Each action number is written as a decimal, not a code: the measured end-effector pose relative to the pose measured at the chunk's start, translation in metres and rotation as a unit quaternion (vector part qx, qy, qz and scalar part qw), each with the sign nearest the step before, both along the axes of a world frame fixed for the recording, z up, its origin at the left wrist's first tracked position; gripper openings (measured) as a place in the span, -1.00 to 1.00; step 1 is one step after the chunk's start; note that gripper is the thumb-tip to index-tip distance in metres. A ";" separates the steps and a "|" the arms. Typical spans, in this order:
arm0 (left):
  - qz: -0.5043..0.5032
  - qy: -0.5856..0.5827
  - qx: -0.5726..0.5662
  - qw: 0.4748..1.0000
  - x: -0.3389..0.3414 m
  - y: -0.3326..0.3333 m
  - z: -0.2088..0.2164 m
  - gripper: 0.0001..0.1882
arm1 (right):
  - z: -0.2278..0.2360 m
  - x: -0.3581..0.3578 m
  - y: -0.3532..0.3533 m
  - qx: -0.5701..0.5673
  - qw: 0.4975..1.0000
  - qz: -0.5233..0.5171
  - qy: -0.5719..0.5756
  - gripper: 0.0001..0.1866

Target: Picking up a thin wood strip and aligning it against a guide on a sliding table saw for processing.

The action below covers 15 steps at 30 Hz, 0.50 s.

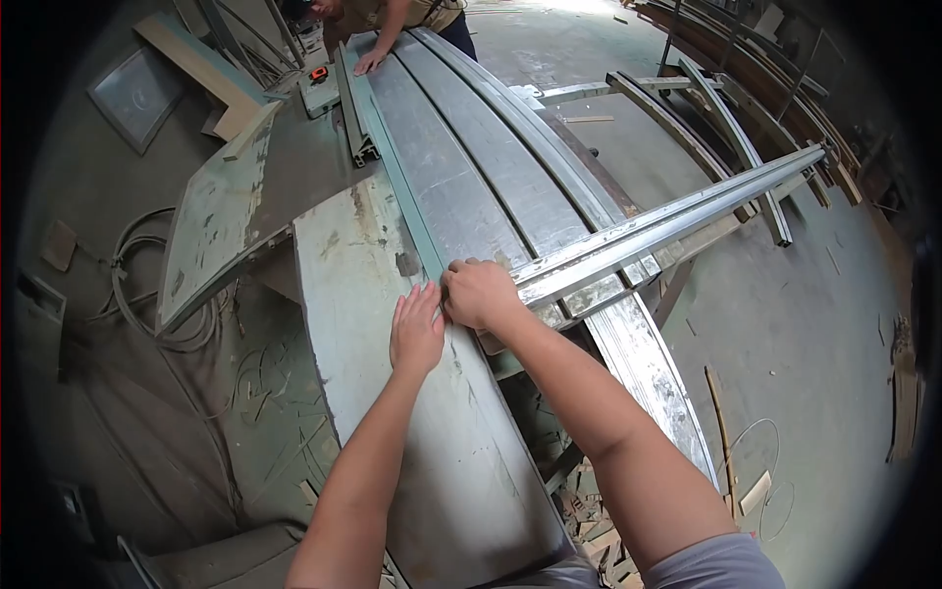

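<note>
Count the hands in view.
3: the wearer's left hand and right hand by the near end of the green strip, and a co-worker's hand near its far end. Another may be hidden.

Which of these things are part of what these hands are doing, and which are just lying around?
Apparently in use:
green strip
right hand, at the strip's near end
left hand, close beside the right
grooved metal table
co-worker's hand, at the far end

Apparently just lying about:
coiled cable or hose
long thin stick
pale wood offcut
</note>
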State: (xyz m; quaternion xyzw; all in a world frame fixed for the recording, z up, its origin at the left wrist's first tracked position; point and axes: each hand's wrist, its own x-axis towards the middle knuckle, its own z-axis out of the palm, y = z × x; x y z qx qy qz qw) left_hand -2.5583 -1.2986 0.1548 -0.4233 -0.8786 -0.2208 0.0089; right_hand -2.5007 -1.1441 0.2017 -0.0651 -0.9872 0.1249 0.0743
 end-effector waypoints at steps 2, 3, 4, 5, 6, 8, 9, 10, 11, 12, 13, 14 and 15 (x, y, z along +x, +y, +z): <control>0.001 0.000 0.001 1.000 -0.001 -0.001 0.000 -0.52 | 0.000 0.000 -0.001 0.005 1.000 -0.008 0.003 -0.74; 0.001 -0.001 0.003 1.000 -0.001 -0.002 -0.001 -0.52 | 0.000 0.000 -0.002 0.014 1.000 -0.010 -0.005 -0.73; 0.002 -0.001 0.002 1.000 -0.001 -0.002 -0.001 -0.52 | 0.001 -0.001 -0.002 0.023 1.000 -0.011 -0.012 -0.72; 0.001 -0.001 0.000 1.000 -0.001 -0.002 -0.001 -0.52 | 0.002 -0.001 -0.002 0.023 1.000 -0.011 -0.012 -0.72; 0.000 -0.001 -0.003 1.000 -0.001 -0.002 -0.001 -0.51 | 0.003 -0.002 -0.002 0.025 0.999 -0.009 -0.032 -0.72; 0.000 0.000 -0.003 1.000 -0.001 -0.003 -0.001 -0.52 | 0.004 -0.002 -0.002 0.028 0.998 -0.006 -0.052 -0.71; -0.001 0.002 -0.002 1.000 -0.001 -0.002 -0.001 -0.52 | 0.005 -0.002 -0.002 0.027 0.998 -0.007 -0.051 -0.71; 0.000 0.002 -0.002 1.000 -0.001 -0.002 -0.001 -0.52 | 0.005 -0.001 -0.002 0.027 0.998 -0.008 -0.050 -0.71; 0.000 0.003 -0.005 1.000 -0.001 -0.002 -0.001 -0.52 | 0.005 -0.002 -0.003 0.027 0.998 -0.007 -0.050 -0.71; 0.000 0.004 -0.008 1.000 -0.001 -0.002 -0.001 -0.52 | 0.006 -0.002 -0.003 0.025 0.998 -0.010 -0.054 -0.71; 0.000 0.004 -0.008 1.000 -0.001 -0.002 -0.001 -0.52 | 0.006 -0.002 -0.003 0.024 0.998 -0.013 -0.057 -0.71; 0.001 0.005 -0.007 1.000 -0.001 -0.002 -0.001 -0.52 | 0.006 -0.002 -0.003 0.024 0.998 -0.013 -0.057 -0.71; 0.001 0.006 -0.007 1.000 -0.001 -0.002 -0.001 -0.52 | 0.005 -0.003 -0.003 0.021 0.998 -0.012 -0.058 -0.71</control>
